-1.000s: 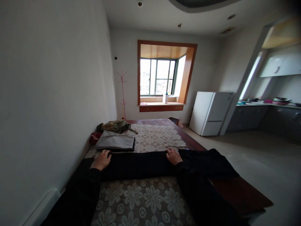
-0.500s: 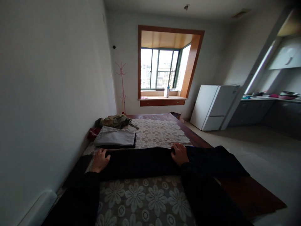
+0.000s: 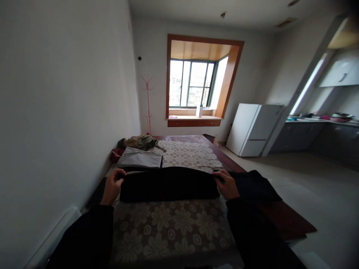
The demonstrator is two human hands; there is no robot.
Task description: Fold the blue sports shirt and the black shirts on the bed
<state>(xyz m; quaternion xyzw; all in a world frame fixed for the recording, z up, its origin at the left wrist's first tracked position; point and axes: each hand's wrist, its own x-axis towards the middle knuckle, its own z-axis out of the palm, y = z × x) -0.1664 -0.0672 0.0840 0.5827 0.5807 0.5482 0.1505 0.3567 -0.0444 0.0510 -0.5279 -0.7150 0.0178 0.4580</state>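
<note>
While the left hand (image 3: 113, 185) and right hand (image 3: 227, 184) pinch black cloth (image 3: 169, 185) over the floral cover (image 3: 174, 224), folded grey cloth (image 3: 140, 158) and a green bag (image 3: 141, 142) lie beyond on the worktop (image 3: 291, 222); a fridge (image 3: 249, 130) stands right of the window (image 3: 193, 84).

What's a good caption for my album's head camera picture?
Left hand and right hand hold black cloth over a flowery tablecloth.

Black cloth (image 3: 169, 186), seemingly plain; pale-flowered brown tablecloth (image 3: 171, 228).
</note>
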